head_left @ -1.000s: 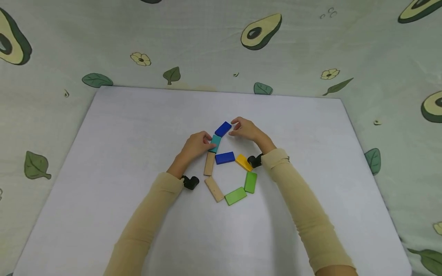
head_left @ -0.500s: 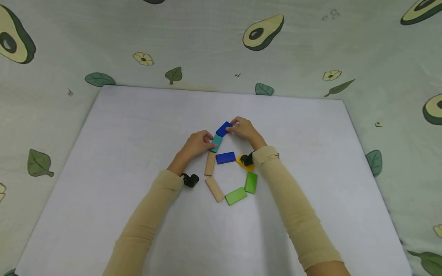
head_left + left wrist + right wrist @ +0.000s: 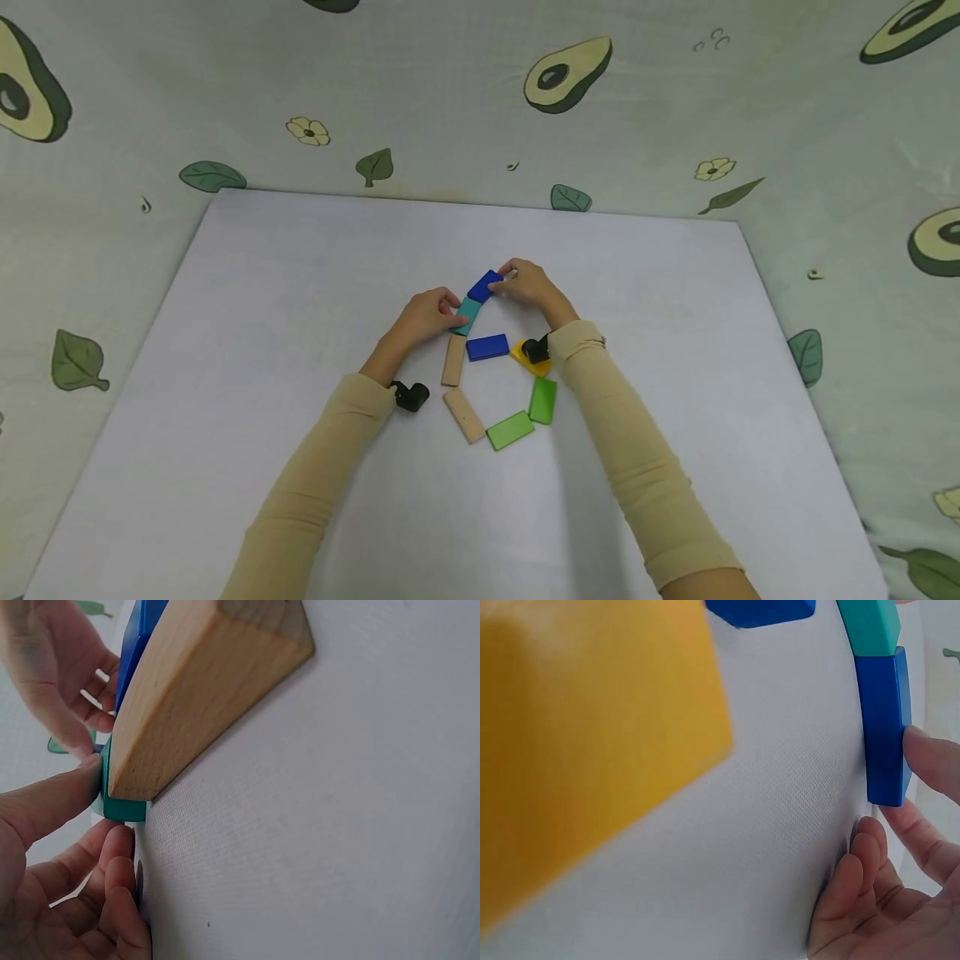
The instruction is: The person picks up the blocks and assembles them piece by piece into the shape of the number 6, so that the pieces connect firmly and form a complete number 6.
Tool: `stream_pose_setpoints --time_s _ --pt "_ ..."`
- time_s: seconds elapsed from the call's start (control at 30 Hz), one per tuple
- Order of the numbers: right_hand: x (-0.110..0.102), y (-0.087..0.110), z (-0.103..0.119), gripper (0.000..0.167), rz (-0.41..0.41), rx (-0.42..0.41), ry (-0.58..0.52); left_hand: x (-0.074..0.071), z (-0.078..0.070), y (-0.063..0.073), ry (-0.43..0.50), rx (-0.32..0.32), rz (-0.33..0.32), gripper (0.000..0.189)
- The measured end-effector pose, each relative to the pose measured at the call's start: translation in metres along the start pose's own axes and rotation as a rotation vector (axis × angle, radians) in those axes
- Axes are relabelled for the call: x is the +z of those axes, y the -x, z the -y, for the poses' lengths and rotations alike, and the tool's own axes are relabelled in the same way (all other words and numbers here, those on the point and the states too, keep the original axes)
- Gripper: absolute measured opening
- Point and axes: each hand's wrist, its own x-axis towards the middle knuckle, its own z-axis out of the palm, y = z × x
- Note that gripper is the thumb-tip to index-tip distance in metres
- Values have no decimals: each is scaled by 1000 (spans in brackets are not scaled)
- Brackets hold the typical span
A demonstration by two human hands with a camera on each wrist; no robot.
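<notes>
My left hand (image 3: 422, 317) pinches a teal wooden block (image 3: 470, 309) between thumb and fingers. In the left wrist view the thumb presses on the top of that teal block (image 3: 126, 810), fingers curled beside its end. My right hand (image 3: 531, 284) holds the far end of a dark blue block (image 3: 482, 287), thumb on top and index finger at its end. The right wrist view has the blue block (image 3: 883, 731) end to end with the teal one (image 3: 871, 626). A plain wood block (image 3: 453, 360) continues the line below the teal one.
Nearer the body, a second blue block (image 3: 487, 347), a yellow block (image 3: 521, 353) partly behind the right wrist camera, two green blocks (image 3: 543, 401) and another plain block (image 3: 465, 416) form a ring with the first plain one. All lie on a white table (image 3: 300, 250).
My right hand has moved left from just beside the upper blue block and taken hold of its end. The left hand stays on the teal block.
</notes>
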Motion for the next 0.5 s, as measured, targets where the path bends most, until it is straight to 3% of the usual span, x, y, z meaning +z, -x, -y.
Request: stream_pose_setpoints --time_s 0.2,0.5 --pt "-4 2 -2 47 19 -17 -15 0 -1 0 -1 -6 -6 37" --pt "-20 16 -16 47 104 -36 -152 -4 6 4 46 25 -34 34"
